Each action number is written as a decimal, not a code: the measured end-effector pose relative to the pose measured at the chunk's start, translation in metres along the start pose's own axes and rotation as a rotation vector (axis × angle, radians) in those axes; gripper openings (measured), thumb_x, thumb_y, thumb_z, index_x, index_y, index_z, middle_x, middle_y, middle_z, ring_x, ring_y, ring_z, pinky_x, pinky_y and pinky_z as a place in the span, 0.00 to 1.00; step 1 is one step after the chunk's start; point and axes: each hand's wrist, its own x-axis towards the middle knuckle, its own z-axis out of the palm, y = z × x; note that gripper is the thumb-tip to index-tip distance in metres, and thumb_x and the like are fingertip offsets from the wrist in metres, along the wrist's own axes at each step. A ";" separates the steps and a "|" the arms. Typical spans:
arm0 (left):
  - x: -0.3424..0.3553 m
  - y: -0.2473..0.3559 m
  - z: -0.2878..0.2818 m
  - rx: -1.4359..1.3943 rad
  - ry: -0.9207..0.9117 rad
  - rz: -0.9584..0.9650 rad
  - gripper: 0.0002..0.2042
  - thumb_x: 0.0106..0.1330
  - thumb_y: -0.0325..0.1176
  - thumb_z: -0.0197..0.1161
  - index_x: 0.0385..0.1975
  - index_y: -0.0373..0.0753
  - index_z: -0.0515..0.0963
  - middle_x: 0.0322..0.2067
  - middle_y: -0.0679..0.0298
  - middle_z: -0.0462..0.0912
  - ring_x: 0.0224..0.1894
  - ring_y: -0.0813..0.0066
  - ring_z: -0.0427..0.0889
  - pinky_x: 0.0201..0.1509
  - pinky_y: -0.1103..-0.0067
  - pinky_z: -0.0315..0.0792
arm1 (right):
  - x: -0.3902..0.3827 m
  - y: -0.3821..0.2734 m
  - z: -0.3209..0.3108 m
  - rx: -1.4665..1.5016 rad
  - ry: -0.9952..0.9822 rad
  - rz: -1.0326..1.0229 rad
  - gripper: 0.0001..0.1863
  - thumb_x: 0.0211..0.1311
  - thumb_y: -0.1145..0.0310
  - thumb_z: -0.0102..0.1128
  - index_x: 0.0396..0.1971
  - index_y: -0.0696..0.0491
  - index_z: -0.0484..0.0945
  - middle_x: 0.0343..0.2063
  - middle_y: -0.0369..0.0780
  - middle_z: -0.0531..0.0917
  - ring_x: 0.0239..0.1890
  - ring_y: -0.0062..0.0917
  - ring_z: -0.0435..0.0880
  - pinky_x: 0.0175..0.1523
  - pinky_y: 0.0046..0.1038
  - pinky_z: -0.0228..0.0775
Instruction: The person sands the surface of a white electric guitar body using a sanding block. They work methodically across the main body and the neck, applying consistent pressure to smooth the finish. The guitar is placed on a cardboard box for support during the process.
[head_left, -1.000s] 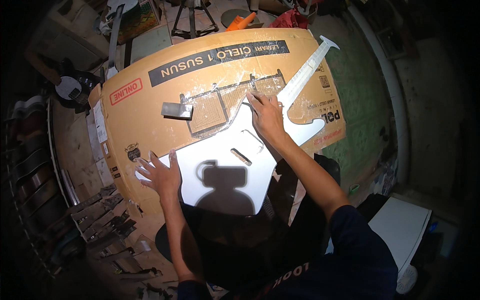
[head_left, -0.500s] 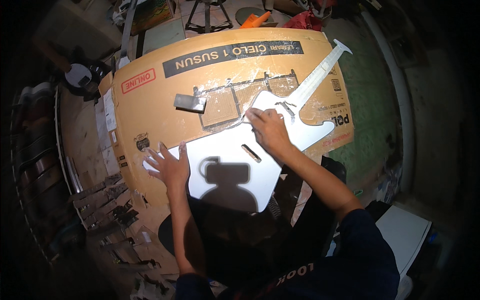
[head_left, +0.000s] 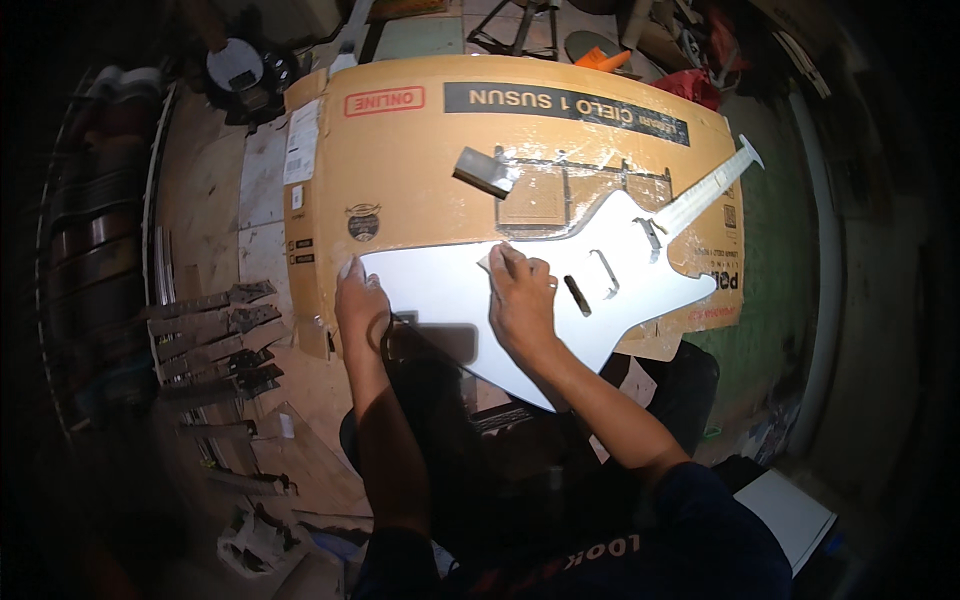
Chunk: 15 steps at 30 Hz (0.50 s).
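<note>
A white angular electric guitar body (head_left: 460,290) with routed slots and an attached pale neck (head_left: 705,190) lies on printed cardboard (head_left: 390,150). My left hand (head_left: 362,310) is closed round the pointed lower wing at its left, fingers curled at the tip. My right hand (head_left: 522,305) is pinched on a small pale piece (head_left: 484,262), perhaps paper, pressing it to the guitar face along the upper edge. A grey rectangular block (head_left: 483,172) rests on the cardboard above the guitar. My forearm's shadow and a head shadow fall across the white surface.
Several guitar necks (head_left: 215,330) lie at left beside a dark rack of curved pieces (head_left: 95,230). A dark round-bodied instrument (head_left: 240,75) is at top left. An orange object (head_left: 600,60) and red bag (head_left: 690,85) sit beyond the cardboard. A white box (head_left: 785,510) is lower right.
My left hand has gone from spread fingers to wrapped round the wing tip. My right hand has slid left along the upper edge. The guitar appears rotated slightly clockwise, and the view has shifted.
</note>
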 end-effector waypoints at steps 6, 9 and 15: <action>-0.003 -0.010 0.001 -0.065 -0.003 0.097 0.24 0.72 0.27 0.56 0.67 0.28 0.71 0.63 0.39 0.74 0.66 0.40 0.73 0.72 0.64 0.68 | 0.034 -0.060 0.040 0.058 -0.060 -0.154 0.27 0.61 0.73 0.58 0.62 0.56 0.77 0.62 0.43 0.77 0.52 0.43 0.75 0.54 0.47 0.69; -0.013 -0.018 -0.004 -0.097 0.012 0.058 0.23 0.71 0.27 0.56 0.66 0.27 0.71 0.58 0.40 0.77 0.63 0.39 0.75 0.70 0.61 0.69 | 0.030 -0.053 0.031 0.090 -0.053 -0.112 0.24 0.63 0.74 0.60 0.61 0.53 0.80 0.61 0.42 0.79 0.52 0.43 0.75 0.53 0.46 0.68; -0.008 -0.030 0.000 -0.172 0.024 0.128 0.23 0.71 0.27 0.52 0.66 0.28 0.71 0.59 0.40 0.76 0.63 0.40 0.76 0.68 0.60 0.70 | 0.035 -0.085 0.043 0.054 -0.021 -0.120 0.23 0.66 0.72 0.57 0.61 0.57 0.78 0.60 0.42 0.79 0.52 0.43 0.75 0.51 0.46 0.68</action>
